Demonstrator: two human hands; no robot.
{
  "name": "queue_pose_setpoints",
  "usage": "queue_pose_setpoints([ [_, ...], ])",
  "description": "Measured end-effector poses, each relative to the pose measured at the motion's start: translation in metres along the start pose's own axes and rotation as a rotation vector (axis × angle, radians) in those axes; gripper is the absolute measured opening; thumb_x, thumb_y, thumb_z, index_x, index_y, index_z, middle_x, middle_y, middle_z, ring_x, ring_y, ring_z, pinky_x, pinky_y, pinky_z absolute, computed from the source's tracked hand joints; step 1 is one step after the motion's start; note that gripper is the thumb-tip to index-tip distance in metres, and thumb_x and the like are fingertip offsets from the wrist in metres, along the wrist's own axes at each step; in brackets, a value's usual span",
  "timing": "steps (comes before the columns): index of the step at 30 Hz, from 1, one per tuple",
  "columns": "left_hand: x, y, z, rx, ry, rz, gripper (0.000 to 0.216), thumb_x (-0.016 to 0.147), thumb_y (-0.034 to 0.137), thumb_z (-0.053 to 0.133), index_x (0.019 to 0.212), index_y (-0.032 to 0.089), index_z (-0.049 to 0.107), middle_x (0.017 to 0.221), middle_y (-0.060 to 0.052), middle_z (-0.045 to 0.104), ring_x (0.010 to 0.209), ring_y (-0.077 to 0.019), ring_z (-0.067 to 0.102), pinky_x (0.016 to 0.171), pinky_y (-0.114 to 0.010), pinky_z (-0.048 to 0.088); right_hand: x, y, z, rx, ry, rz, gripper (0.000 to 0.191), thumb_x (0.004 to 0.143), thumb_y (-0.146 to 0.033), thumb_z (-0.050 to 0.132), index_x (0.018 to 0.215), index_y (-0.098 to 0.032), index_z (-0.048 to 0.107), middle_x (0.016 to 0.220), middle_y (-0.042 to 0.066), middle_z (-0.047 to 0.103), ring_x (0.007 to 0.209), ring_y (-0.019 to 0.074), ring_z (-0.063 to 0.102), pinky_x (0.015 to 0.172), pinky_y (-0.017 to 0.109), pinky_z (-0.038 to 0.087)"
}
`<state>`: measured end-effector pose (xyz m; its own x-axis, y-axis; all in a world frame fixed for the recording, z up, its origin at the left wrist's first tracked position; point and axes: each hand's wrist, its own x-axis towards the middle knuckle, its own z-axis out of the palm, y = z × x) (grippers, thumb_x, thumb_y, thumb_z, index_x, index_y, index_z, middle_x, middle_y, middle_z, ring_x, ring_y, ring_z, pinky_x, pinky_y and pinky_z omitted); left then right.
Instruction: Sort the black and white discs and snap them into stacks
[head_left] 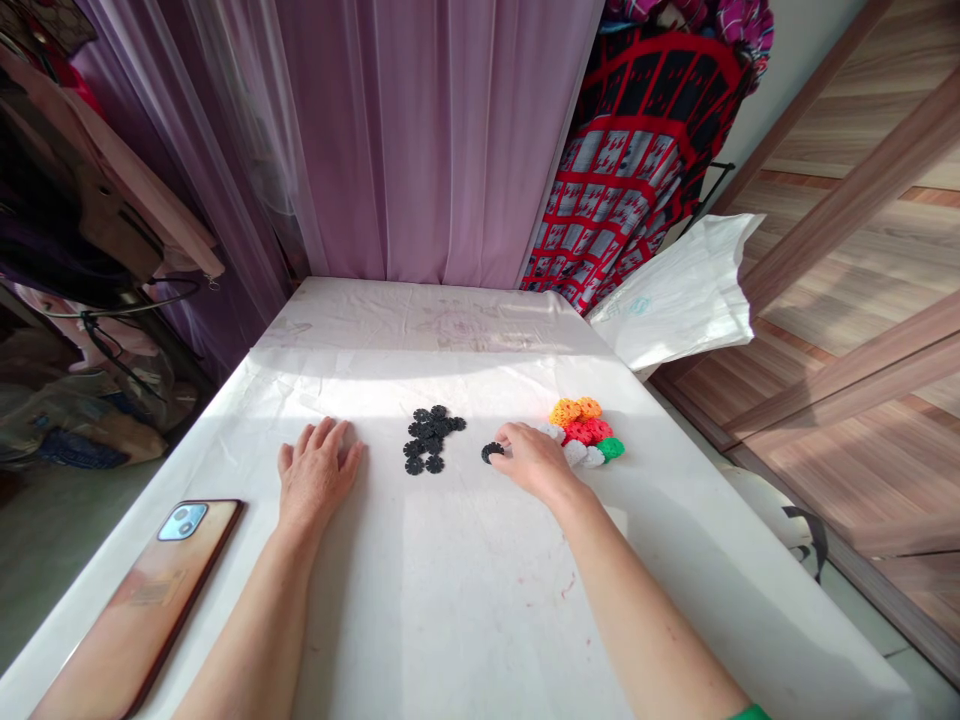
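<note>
My left hand point(316, 478) lies flat on the white table with its fingers spread, holding nothing. Between thumb and fingers, my right hand point(534, 462) pinches a black snowflake disc point(491, 453) at or just above the tabletop. In the middle, between both hands, is a loose pile of black snowflake discs point(429, 432), some overlapping. Just beyond my right hand sit orange discs point(576, 409), red discs point(587, 431), white discs point(583, 456) and a green disc point(613, 448). My right hand partly covers the white ones.
A phone point(142, 605) in a clear case lies at the table's left edge, camera side up. The white-covered table point(465, 600) reaches to a purple curtain point(442, 140). A white bag point(667, 300) stands off the far right corner. Clothes point(90, 180) hang at the left.
</note>
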<state>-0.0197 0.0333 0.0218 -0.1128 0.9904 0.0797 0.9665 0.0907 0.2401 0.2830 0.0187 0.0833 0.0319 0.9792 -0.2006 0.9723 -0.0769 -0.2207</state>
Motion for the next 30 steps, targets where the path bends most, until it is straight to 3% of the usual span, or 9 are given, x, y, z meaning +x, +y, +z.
queue_pose_setpoints([
  [4,0.000,0.000,0.001,-0.002,0.012,0.006,0.058,0.101,0.048,0.034,0.146,0.019,0.055,0.161,-0.012,0.046,0.151,-0.0344,0.034,0.122,-0.059,0.025,-0.007,0.002,-0.001,-0.026,-0.009,0.029,0.032,0.091,-0.022,0.058,0.122,-0.022,0.068,0.126,0.007,0.072,0.114,0.0226,0.067,0.083,0.030,0.043],
  [9,-0.001,-0.002,0.002,-0.006,0.031,0.011,0.056,0.101,0.048,0.034,0.145,0.021,0.056,0.160,-0.012,0.047,0.150,-0.0342,0.036,0.121,-0.059,0.026,-0.013,0.002,0.004,-0.132,-0.048,0.034,0.027,0.096,-0.018,0.047,0.107,-0.021,0.072,0.116,0.010,0.075,0.109,0.0255,0.069,0.078,0.031,0.042],
  [18,-0.001,0.001,-0.001,-0.023,0.027,0.015,0.055,0.100,0.046,0.036,0.145,0.021,0.056,0.159,-0.013,0.048,0.149,-0.0355,0.037,0.121,-0.060,0.026,-0.010,-0.005,-0.002,-0.118,-0.028,0.067,0.031,0.094,-0.018,0.047,0.113,-0.021,0.072,0.120,0.012,0.074,0.110,0.0271,0.069,0.081,0.034,0.045],
  [26,-0.001,0.002,-0.005,-0.005,-0.003,0.011,0.056,0.101,0.046,0.035,0.146,0.019,0.055,0.160,-0.013,0.046,0.150,-0.0348,0.035,0.121,-0.059,0.026,0.034,-0.032,-0.004,-0.084,-0.014,-0.153,0.042,0.094,-0.025,0.057,0.135,-0.022,0.063,0.134,0.009,0.066,0.123,0.0237,0.062,0.094,0.030,0.045],
  [30,-0.001,0.002,-0.003,0.007,-0.009,0.002,0.056,0.101,0.046,0.034,0.146,0.020,0.054,0.161,-0.012,0.046,0.150,-0.0340,0.035,0.121,-0.058,0.026,0.057,-0.036,0.006,-0.087,-0.044,-0.191,0.039,0.092,-0.033,0.063,0.130,-0.027,0.066,0.130,0.008,0.067,0.115,0.0231,0.065,0.091,0.030,0.046],
])
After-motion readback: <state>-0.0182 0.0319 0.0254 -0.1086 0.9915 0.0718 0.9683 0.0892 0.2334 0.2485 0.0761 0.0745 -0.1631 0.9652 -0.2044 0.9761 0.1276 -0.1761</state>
